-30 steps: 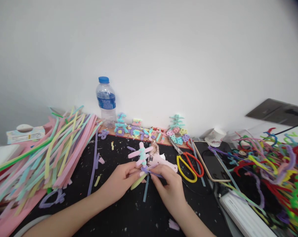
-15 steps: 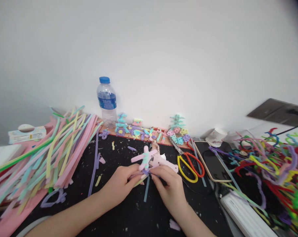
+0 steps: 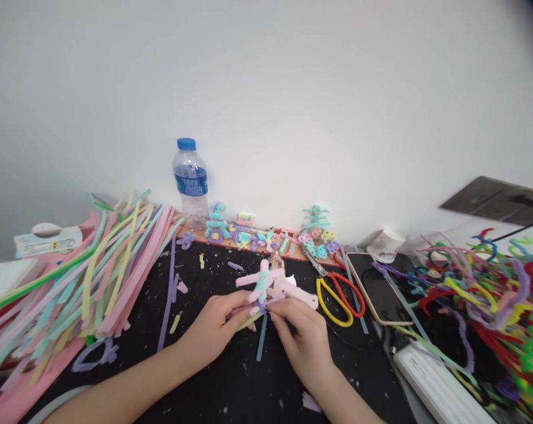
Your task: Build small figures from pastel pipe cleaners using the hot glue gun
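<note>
Both hands meet over the black table around a small pipe cleaner figure (image 3: 262,281) in pink, mint and purple. Its pink arms spread sideways above my fingers. My left hand (image 3: 224,321) pinches its lower left side, where a yellow strip sticks out under the fingers. My right hand (image 3: 304,330) pinches the purple lower part from the right. Just behind the figure lies a pink glue gun (image 3: 295,292), partly covered by it and by my right hand. A blue-grey pipe cleaner (image 3: 261,338) lies below, between the hands.
Scissors (image 3: 339,300) with yellow and red handles lie right of the hands, beside a phone (image 3: 383,294) and a white power strip (image 3: 438,380). Pastel pipe cleaners (image 3: 116,265) heap at left, bright ones (image 3: 496,306) at right. A bottle (image 3: 190,182) and finished pieces (image 3: 317,232) stand by the wall.
The figure has turned slightly, its pink arms now nearer level. My left thumb has shifted a little onto its lower part. Both hands stay in nearly the same place.
</note>
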A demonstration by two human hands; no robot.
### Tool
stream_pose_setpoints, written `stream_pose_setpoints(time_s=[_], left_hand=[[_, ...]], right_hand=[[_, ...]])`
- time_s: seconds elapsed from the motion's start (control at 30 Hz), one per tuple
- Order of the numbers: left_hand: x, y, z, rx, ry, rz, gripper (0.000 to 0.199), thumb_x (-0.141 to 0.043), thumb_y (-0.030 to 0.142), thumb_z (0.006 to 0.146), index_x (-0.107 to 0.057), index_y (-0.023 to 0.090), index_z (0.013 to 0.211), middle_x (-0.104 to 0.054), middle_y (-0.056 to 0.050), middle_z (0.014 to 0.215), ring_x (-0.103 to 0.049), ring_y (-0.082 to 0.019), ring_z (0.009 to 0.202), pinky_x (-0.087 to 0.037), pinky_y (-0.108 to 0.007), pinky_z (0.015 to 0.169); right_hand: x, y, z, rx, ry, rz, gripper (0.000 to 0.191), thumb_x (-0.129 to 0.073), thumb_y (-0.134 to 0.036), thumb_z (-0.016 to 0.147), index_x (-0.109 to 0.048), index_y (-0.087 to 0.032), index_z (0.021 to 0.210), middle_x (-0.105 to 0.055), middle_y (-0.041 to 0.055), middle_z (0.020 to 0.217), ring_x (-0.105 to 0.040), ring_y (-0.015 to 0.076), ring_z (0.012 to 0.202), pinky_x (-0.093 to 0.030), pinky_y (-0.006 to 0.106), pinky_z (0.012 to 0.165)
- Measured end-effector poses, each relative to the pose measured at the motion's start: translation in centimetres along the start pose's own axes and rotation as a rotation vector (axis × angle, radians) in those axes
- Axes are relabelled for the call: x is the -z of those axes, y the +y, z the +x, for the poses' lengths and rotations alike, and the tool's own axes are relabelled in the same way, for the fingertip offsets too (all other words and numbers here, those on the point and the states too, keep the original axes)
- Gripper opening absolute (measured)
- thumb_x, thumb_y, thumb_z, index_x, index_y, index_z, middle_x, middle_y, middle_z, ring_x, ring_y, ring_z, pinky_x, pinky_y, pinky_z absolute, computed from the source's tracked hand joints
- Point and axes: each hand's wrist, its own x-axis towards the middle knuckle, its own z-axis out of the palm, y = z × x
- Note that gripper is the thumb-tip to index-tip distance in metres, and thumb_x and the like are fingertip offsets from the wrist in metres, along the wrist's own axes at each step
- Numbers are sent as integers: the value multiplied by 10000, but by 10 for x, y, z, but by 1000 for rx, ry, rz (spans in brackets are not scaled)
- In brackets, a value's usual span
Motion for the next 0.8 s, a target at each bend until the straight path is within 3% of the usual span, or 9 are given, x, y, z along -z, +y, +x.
stream_pose_setpoints(time_s=[0.1, 0.27, 0.57, 0.7, 0.8], left_hand=[[0, 1, 0, -13, 8, 11, 233, -467, 328, 891, -641, 173, 881, -673, -10, 765, -630, -180, 720, -460, -250, 683], [0, 3, 0, 23, 21, -50, 224, -496, 337, 882, -581, 197, 1036, -695, -16, 892, -668, -184, 769, -483, -263, 732], [1, 5, -3, 0, 36, 73, 174, -476, 323, 890, -572, 184, 846, -677, 1, 737, -673, -180, 719, -469, -243, 670], [0, 4, -1, 1, 43, 79, 166, -487, 272, 871, -606, 184, 947, -721, -24, 849, -683, -187, 778, -492, -250, 716], [-1, 1, 0, 13, 44, 40, 267, -494, 244, 857, -594, 186, 1098, -722, -47, 1003, -680, -198, 891, -506, -276, 799]], right_hand=[[0, -1, 0, 2, 15, 5, 157, -542, -114, 860, -673, -185, 908, -699, 53, 826, -654, 176, 764, -529, 278, 708], [0, -2, 0, 18, 27, 4, 160, -536, -105, 860, -668, -187, 898, -702, 50, 827, -659, 172, 762, -532, 270, 703], [-1, -4, -1, -38, 23, -10, 94, -553, -138, 844, -629, -191, 860, -692, 40, 790, -659, 181, 736, -523, 271, 663], [-2, -2, 0, -47, 15, -12, 102, -562, -133, 837, -631, -200, 871, -695, 30, 809, -659, 179, 756, -522, 275, 683], [-2, -2, 1, -36, 1, -19, 107, -558, -128, 840, -631, -199, 873, -697, 31, 820, -657, 178, 771, -520, 278, 698]])
